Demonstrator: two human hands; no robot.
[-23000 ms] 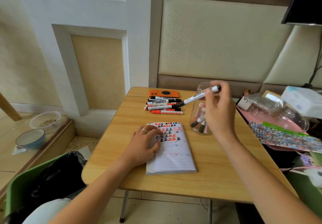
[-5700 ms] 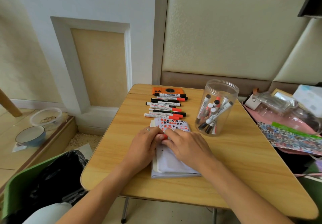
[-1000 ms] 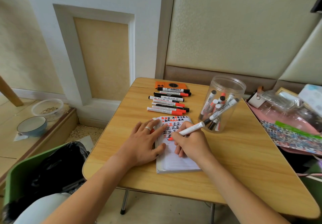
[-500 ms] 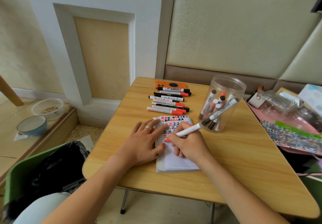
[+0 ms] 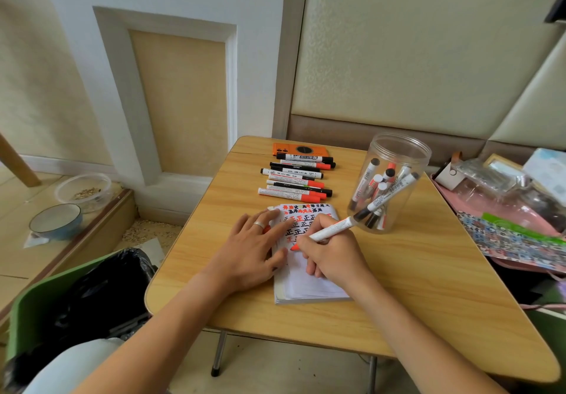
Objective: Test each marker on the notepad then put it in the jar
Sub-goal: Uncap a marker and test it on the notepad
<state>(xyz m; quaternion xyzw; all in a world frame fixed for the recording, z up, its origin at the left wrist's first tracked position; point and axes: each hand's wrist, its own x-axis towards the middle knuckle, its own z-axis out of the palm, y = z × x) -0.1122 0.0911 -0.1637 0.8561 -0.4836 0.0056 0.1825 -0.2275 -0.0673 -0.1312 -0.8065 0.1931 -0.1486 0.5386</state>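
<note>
Since a second ago, red marker (image 5: 330, 230) tip has slid lower down notepad (image 5: 309, 283), mid-table. Right hand (image 5: 332, 255) fingers closed around its smooth white barrel in a writing grip; left hand (image 5: 254, 248) flat, fingers spread, pinning the pages. Clear plastic jar (image 5: 395, 160) near right edge; untested markers (image 5: 295, 177) rowed toward far edge.

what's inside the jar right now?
The clear jar holds a leaning bundle of markers, white barrels with black or red ends. They overlap, so an exact count isn't possible, and the lowest ones are partly hidden behind the others.
</note>
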